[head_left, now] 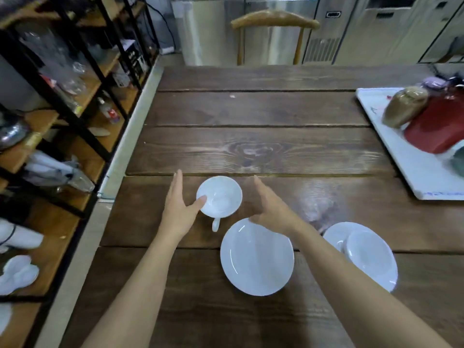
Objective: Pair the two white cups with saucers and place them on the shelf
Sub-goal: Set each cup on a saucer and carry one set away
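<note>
A white cup [222,197] stands upright on the wooden table [251,109], its handle pointing toward me. My left hand [179,209] is open just left of it, the thumb tip touching the cup's rim. My right hand [270,207] is open just right of the cup, fingers stretched forward, its heel over the far edge of a bare white saucer [256,262]. Farther right, a second white cup [364,249] sits on another white saucer [381,270], partly hidden by my right forearm.
A black-framed wooden shelf [75,116] runs along the left, holding glassware, bottles and white dishes. A white tray [414,169] at the right carries a red container and jars. A wooden chair [273,21] stands beyond the table's far edge.
</note>
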The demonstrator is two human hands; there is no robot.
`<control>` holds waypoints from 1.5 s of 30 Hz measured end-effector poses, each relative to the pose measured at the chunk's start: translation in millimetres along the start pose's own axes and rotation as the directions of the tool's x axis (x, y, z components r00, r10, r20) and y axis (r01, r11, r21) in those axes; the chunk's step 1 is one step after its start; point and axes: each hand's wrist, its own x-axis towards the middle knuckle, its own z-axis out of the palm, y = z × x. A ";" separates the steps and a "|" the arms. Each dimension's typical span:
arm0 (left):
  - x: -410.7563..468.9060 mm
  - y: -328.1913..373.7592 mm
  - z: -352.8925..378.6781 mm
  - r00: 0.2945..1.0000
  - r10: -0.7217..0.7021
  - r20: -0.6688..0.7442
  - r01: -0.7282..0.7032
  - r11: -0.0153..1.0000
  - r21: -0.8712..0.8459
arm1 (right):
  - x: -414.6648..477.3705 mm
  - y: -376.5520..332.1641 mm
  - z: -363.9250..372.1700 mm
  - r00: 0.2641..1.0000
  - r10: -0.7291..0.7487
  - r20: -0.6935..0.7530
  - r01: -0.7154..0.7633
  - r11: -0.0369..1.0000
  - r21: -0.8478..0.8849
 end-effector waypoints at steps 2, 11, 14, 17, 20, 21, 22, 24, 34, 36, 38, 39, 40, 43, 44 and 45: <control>2.6 -12.4 -5.6 0.992 -0.105 0.066 0.112 0.987 -0.111 | 11.4 -7.4 8.3 0.999 -0.001 0.037 0.000 0.999 0.040; 13.3 -32.8 -3.1 0.906 -0.004 0.424 0.064 0.990 -0.129 | 27.9 -24.3 35.4 0.985 -0.163 -0.052 0.171 0.954 0.248; 17.4 -32.6 1.9 0.917 0.048 0.397 0.025 0.984 -0.177 | 28.0 -32.5 36.3 0.978 -0.198 -0.066 0.208 0.939 0.274; 18.2 -25.2 4.7 0.914 0.095 0.395 -0.030 0.985 -0.169 | 26.3 -39.7 35.5 0.955 -0.282 -0.097 0.297 0.915 0.273; 19.4 -18.3 5.1 0.915 0.125 0.383 -0.063 0.983 -0.170 | 22.0 -48.6 29.6 0.938 -0.319 -0.134 0.346 0.871 0.348; 18.7 -14.3 4.7 0.915 0.137 0.381 -0.073 0.981 -0.178 | 18.5 -49.7 26.7 0.939 -0.310 -0.146 0.343 0.859 0.379; 16.8 -8.8 3.7 0.911 0.148 0.385 -0.083 0.980 -0.181 | 14.0 -49.6 23.7 0.940 -0.298 -0.168 0.342 0.849 0.404; 10.2 2.6 1.7 0.892 0.199 0.405 -0.138 0.975 -0.175 | 0.8 -47.0 18.7 0.930 -0.285 -0.231 0.358 0.847 0.394; -50.0 4.2 24.8 0.850 0.109 0.516 -0.096 0.994 -0.052 | -65.0 -5.3 22.0 0.996 0.066 -0.057 -0.052 0.976 0.212; -62.4 -1.5 32.1 0.851 0.057 0.522 -0.063 0.998 -0.006 | -75.3 1.1 24.9 0.997 0.058 -0.045 -0.047 0.976 0.213; -73.7 -5.1 38.7 0.847 0.029 0.531 -0.044 0.999 0.015 | -84.2 8.5 27.3 0.998 0.047 -0.038 -0.038 0.976 0.216; -78.6 -6.0 41.2 0.846 0.020 0.533 -0.037 0.999 0.021 | -88.9 11.5 28.2 0.998 0.045 -0.031 -0.038 0.977 0.212; -82.2 -6.9 43.4 0.846 0.012 0.533 -0.029 0.999 0.023 | -92.4 13.3 28.6 0.999 0.039 -0.024 -0.033 0.978 0.206; -90.8 -8.9 47.3 0.851 0.013 0.525 -0.018 1.000 0.004 | -93.8 16.2 30.1 0.999 -0.021 -0.036 0.027 0.981 0.193; -93.5 -8.2 48.1 0.856 0.017 0.516 -0.020 1.000 -0.001 | -93.4 16.4 31.0 0.999 -0.028 -0.040 0.034 0.985 0.167; -95.7 -6.8 48.3 0.861 0.025 0.507 -0.028 1.000 -0.002 | -94.1 16.4 31.7 0.999 -0.031 -0.039 0.036 0.989 0.142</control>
